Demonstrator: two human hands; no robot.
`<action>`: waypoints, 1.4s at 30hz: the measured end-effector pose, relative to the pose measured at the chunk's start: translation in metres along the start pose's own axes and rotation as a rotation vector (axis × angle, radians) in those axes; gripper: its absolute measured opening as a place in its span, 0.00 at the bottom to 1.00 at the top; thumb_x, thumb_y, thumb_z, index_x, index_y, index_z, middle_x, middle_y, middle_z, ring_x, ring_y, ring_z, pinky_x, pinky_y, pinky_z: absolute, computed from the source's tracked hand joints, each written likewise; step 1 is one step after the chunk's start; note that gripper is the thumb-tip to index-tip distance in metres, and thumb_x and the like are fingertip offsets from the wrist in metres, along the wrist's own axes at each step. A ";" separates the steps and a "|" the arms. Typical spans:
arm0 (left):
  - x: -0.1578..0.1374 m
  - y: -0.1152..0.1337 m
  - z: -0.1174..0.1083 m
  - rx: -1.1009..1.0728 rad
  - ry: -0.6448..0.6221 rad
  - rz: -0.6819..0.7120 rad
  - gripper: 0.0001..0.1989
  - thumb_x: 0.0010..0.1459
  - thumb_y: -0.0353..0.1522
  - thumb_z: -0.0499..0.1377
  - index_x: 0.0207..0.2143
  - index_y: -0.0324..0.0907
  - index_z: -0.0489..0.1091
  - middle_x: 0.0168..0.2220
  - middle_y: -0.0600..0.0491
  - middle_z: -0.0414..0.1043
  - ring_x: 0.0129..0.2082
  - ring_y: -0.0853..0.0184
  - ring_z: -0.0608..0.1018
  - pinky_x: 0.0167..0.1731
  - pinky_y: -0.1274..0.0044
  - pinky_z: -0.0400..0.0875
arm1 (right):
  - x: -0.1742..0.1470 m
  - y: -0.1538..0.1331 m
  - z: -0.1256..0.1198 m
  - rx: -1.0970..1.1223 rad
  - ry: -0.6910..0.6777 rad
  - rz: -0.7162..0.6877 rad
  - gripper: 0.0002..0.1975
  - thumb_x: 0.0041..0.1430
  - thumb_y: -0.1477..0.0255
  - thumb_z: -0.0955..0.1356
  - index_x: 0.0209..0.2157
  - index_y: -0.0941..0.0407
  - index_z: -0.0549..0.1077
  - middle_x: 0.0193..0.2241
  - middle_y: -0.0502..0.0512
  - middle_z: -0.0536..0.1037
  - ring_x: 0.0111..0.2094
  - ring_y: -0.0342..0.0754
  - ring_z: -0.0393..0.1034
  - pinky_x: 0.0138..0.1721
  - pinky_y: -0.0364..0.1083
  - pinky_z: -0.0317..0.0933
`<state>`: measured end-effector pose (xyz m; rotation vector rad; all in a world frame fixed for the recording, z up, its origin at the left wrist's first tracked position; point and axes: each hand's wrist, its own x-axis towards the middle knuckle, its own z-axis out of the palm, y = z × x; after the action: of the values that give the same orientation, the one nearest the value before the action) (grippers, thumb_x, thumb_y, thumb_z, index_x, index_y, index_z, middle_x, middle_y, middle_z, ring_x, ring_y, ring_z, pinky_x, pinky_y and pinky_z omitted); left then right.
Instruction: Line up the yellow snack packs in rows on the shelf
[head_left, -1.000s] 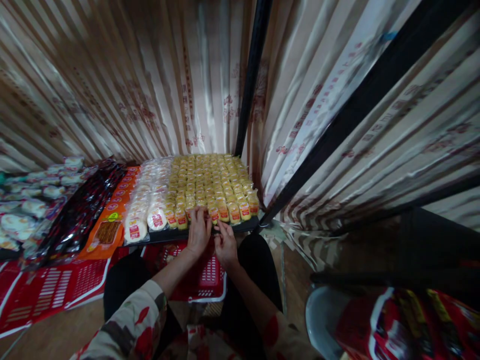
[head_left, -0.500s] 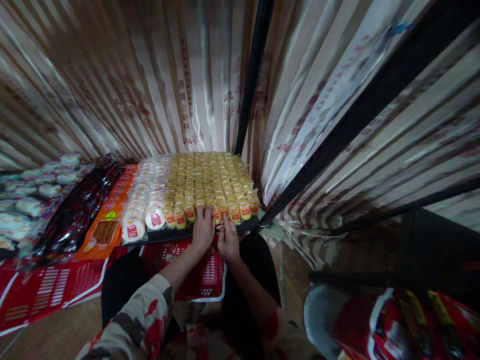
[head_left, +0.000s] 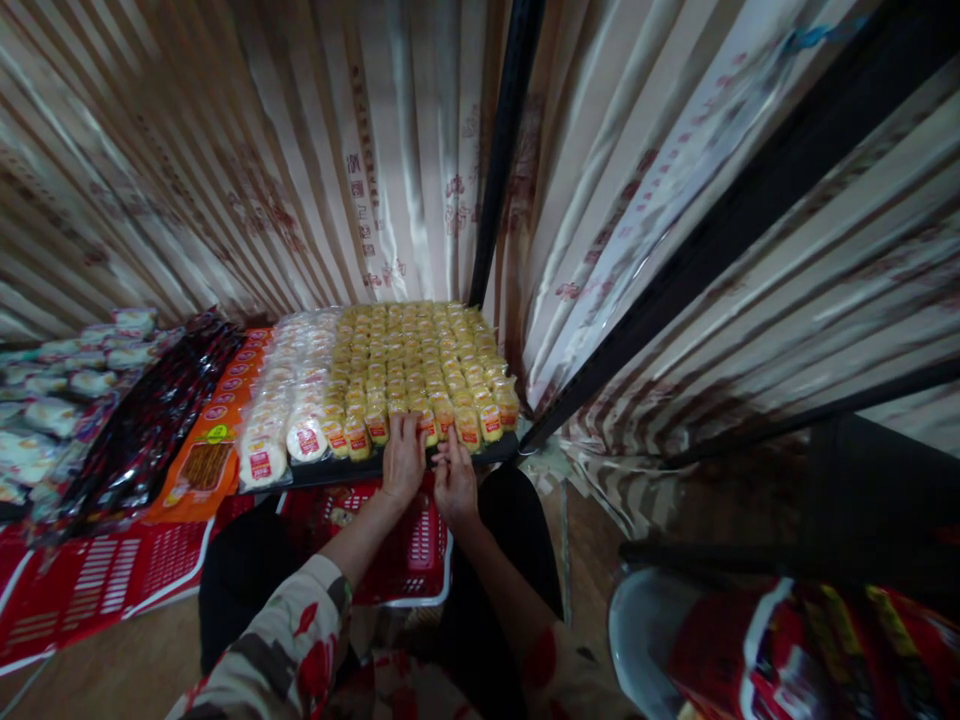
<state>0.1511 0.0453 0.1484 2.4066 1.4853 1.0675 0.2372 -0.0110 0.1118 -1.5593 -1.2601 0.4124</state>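
Small yellow wrapped cakes (head_left: 412,345) stand in tight rows on a black shelf (head_left: 337,474), red-and-yellow labels showing along the front. My left hand (head_left: 403,465) is at the front row, its fingers closed over one cake and hiding most of it. Beside it, my right hand (head_left: 454,482) reaches up to the same row with its fingers extended and slightly apart. Its fingertips touch the front of a cake, and I see nothing held in them. White round wrapped pastries (head_left: 307,437) fill the rows to the left of the yellow ones.
Left along the shelf are an orange snack bag (head_left: 199,475), dark shiny packets (head_left: 146,420) and white packets (head_left: 52,415). Red baskets (head_left: 112,575) sit below. A black post (head_left: 510,150) and curtain (head_left: 420,200) stand behind; a grey tub (head_left: 637,630) is at lower right.
Both hands stay at the front row; the left has shifted very slightly left. The head view has moved a little. The cakes look the same.
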 end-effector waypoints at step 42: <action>-0.013 -0.004 -0.001 0.073 -0.051 0.043 0.10 0.60 0.29 0.50 0.44 0.41 0.65 0.40 0.49 0.66 0.40 0.68 0.73 0.40 0.78 0.71 | 0.009 0.014 -0.029 -0.228 0.069 -0.126 0.27 0.56 0.77 0.56 0.59 0.57 0.58 0.45 0.63 0.64 0.47 0.52 0.63 0.49 0.55 0.62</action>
<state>0.1444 0.0368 0.1407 2.5062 1.4873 0.9691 0.2703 -0.0165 0.1146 -1.6582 -1.3802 0.1360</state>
